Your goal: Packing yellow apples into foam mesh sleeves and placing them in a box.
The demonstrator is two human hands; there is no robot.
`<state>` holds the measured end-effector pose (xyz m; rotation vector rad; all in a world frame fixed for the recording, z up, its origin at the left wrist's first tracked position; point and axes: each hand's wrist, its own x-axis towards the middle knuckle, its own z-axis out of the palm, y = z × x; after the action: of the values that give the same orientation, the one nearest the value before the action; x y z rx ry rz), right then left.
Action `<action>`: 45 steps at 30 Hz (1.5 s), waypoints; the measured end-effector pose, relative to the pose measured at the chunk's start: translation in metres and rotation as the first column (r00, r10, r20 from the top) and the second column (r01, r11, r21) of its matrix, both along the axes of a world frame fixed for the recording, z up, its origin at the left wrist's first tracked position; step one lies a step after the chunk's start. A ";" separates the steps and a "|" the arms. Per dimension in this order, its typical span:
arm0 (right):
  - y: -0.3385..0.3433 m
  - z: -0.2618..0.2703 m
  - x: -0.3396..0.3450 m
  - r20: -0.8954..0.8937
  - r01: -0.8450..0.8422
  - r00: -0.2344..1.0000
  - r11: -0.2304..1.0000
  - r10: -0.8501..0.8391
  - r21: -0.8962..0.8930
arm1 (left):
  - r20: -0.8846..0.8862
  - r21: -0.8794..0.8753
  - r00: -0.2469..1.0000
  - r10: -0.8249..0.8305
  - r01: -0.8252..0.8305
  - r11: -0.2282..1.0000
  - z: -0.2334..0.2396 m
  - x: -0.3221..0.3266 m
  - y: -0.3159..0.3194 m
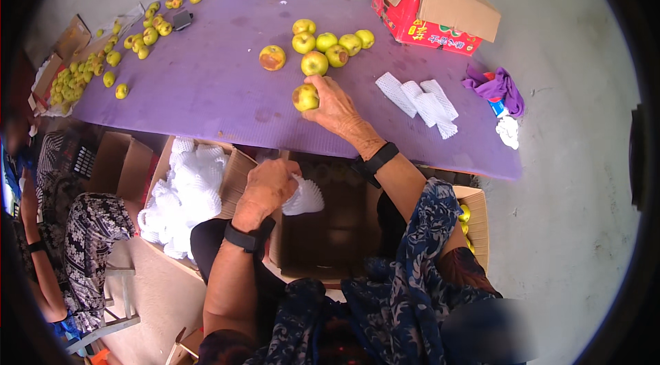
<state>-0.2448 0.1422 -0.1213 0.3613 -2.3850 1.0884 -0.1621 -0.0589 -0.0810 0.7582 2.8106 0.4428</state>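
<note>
My right hand [332, 107] is closed around a yellow-green apple [305, 97] with brown marks, at the near part of a purple table mat [216, 71]. Just beyond it several green apples [314, 63] lie in a loose group, beside a yellow apple with a large brown patch [272, 57]. Below the table edge, my left hand [270, 184] grips a white foam net sleeve [305, 197] over an open cardboard box [330, 246]. Several flat foam net sleeves [420, 102] lie on the mat to the right of my right hand.
A carton of white foam nets [185, 195] stands left of my knees, and a box with green apples [477, 231] at right. A red carton [433, 14], purple cloth [497, 87] and more apples [77, 79] rest on the table. Another person's patterned trouser leg [93, 241] is at left.
</note>
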 end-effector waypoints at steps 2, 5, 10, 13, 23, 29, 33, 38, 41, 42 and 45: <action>0.003 0.000 0.006 -0.010 0.033 0.999 0.999 -0.033 0.018 | 0.019 -0.023 1.000 0.004 -0.003 1.000 -0.004 -0.001 -0.001; -0.002 0.001 0.008 -0.120 0.044 0.992 0.998 -0.038 0.049 | -0.069 0.021 0.998 -0.005 0.007 1.000 -0.010 -0.003 -0.006; -0.002 0.002 0.014 -0.149 0.051 0.988 0.996 -0.040 0.071 | -0.099 0.002 0.995 0.007 -0.007 1.000 -0.009 -0.005 0.004; -0.005 0.003 0.016 -0.164 0.040 0.986 0.994 -0.023 0.100 | -0.097 0.020 0.995 0.036 -0.034 0.999 -0.008 -0.005 0.008; 0.007 0.007 0.034 0.095 -0.111 0.979 0.867 0.179 -0.486 | -0.185 0.089 0.971 0.153 -0.139 0.986 -0.012 -0.004 0.021; 0.018 0.033 0.079 0.135 -0.290 0.737 0.490 0.663 -0.822 | -0.183 0.165 0.943 0.279 -0.251 0.954 -0.021 -0.006 0.015; 0.011 0.045 0.109 0.174 -0.379 0.579 0.452 0.796 -0.807 | -0.174 0.256 0.957 0.231 -0.183 0.949 -0.036 -0.019 -0.005; 0.004 0.018 0.108 0.146 -0.527 0.654 0.586 0.742 -0.616 | -0.066 0.333 0.966 0.251 -0.216 0.918 -0.012 -0.014 0.002; 0.007 0.006 0.101 0.188 -0.478 0.636 0.573 0.749 -0.666 | 0.054 0.359 0.955 0.291 -0.291 0.887 -0.009 -0.014 0.010; 0.008 0.004 0.099 0.195 -0.462 0.644 0.579 0.740 -0.671 | 0.121 0.366 0.947 0.296 -0.320 0.874 -0.010 -0.014 0.011; 0.013 0.008 0.104 0.271 -0.322 0.528 0.485 0.805 -0.813 | 0.247 0.371 0.922 0.299 -0.375 0.850 -0.011 -0.015 0.013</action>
<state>-0.1409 0.1551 -0.1134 0.6923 -2.0950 2.7440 -0.1767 -0.0456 -0.0918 0.2515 2.7029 1.1335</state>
